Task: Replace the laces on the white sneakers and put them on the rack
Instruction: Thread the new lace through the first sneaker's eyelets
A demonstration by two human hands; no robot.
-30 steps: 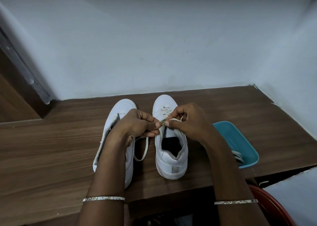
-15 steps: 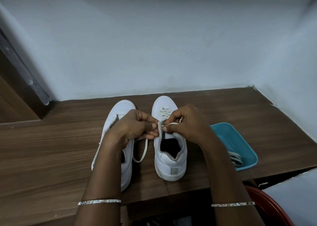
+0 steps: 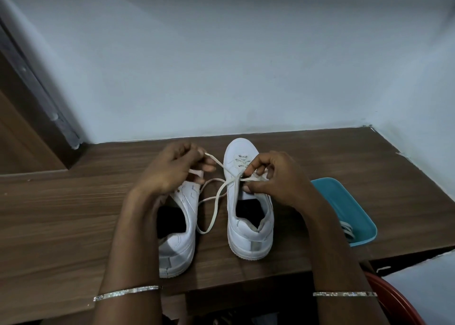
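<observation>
Two white sneakers stand side by side on the wooden shelf, toes toward the wall. The right sneaker has a white lace threaded through its front eyelets. My left hand is over the left sneaker and grips one end of that lace, pulled out to the left. My right hand pinches the lace at an eyelet on the right sneaker's upper. A slack loop of lace hangs between the two shoes.
A teal tray with more white laces sits at the shelf's right front edge. A red tub shows below right. The pale wall closes the back and right side; a dark wooden frame stands at the left.
My left hand has moved up and to the left, drawing the lace end out through the eyelet. My right hand stays on the right sneaker. The view has shifted slightly.
</observation>
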